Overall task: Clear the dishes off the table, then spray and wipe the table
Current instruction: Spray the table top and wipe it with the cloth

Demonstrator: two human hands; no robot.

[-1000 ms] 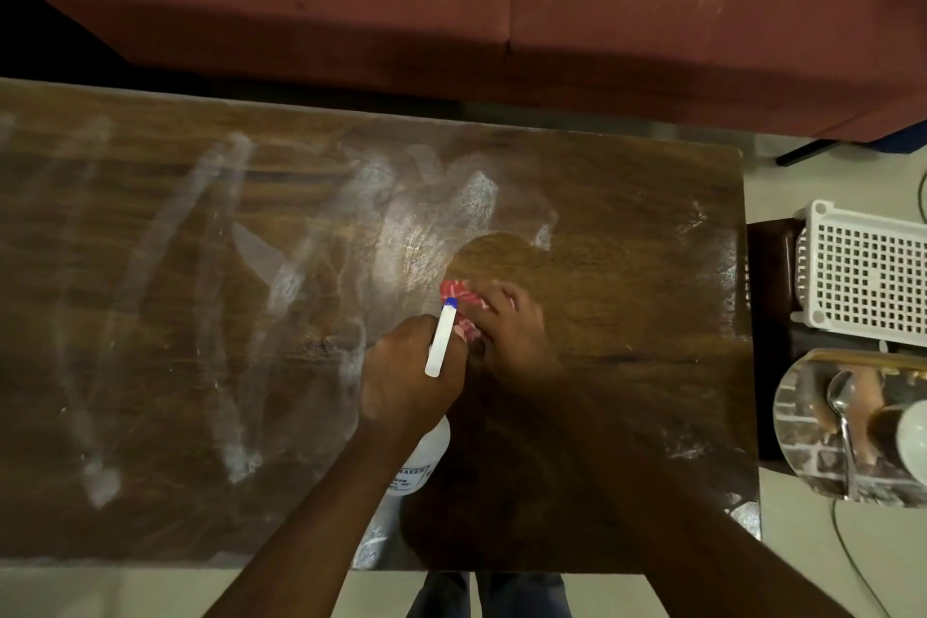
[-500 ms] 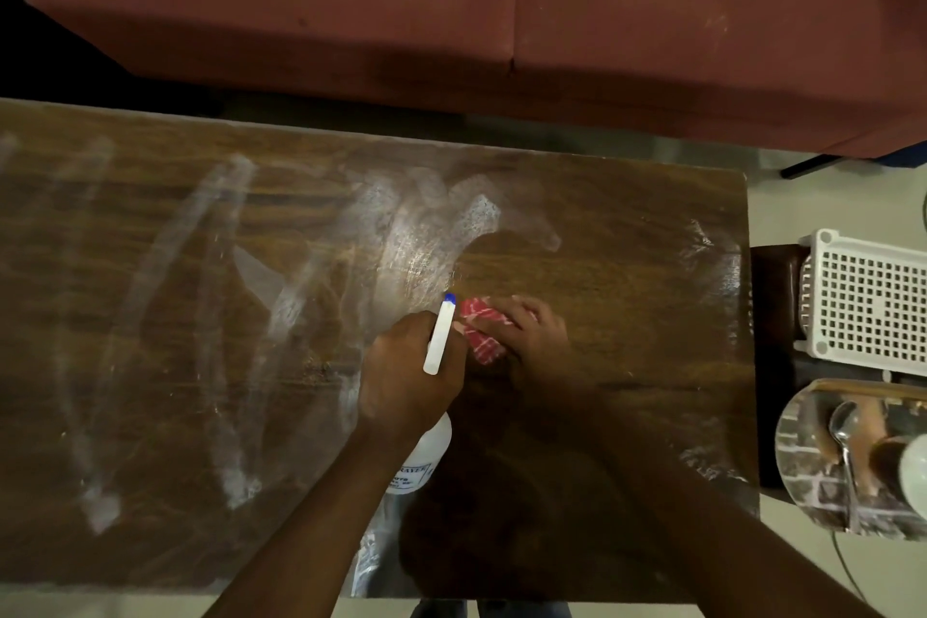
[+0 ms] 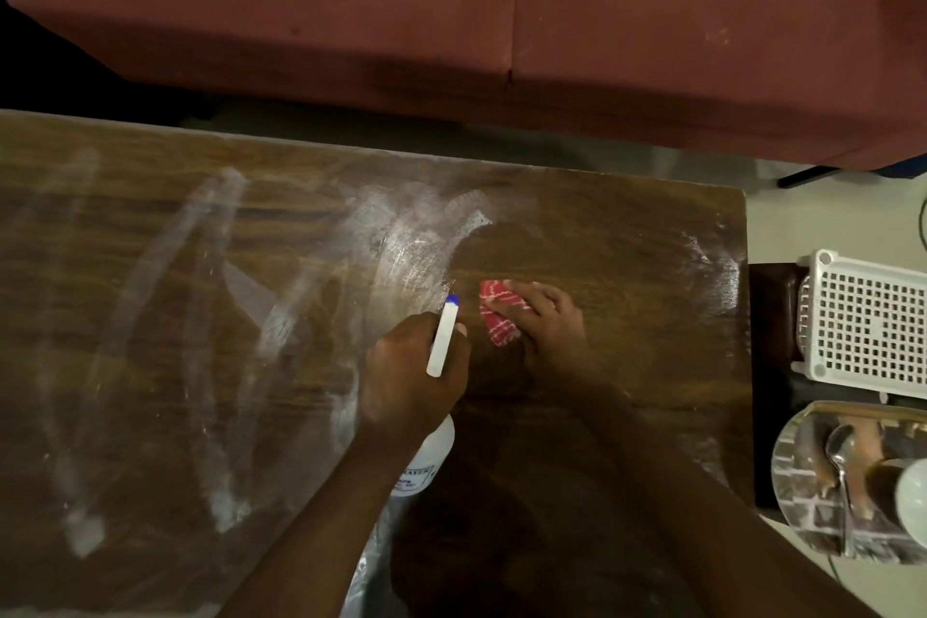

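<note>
- Wiping is under way on the dark brown wooden table [image 3: 627,236]: our right hand [image 3: 544,316] presses a small red-and-white checked cloth [image 3: 494,319] flat against the wood, fingers spread over it.
- Our left hand [image 3: 409,374] is clenched around the neck of a white plastic spray bottle with a blue-tipped nozzle [image 3: 444,334], held just left of the cloth with the nozzle pointing toward the far table edge.
- Compared with a second ago, the cloth has slid rightward, away from the bottle; then it sat tucked against the nozzle, now a strip of bare wood shows between them.
- That stroke has widened the dark, clean patch around the cloth, and the white foam smear [image 3: 406,241] just beyond the cloth has lost part of its right edge.
- No dishes stand on the table; a shiny metal tray with a spoon [image 3: 822,477] and a white perforated plastic basket [image 3: 868,321] sit well right of the cloth, off the table's end.
- We judge clearing and spraying done, wiping partial: long white streaks [image 3: 215,366] far left of the cloth remain to be rubbed out.
</note>
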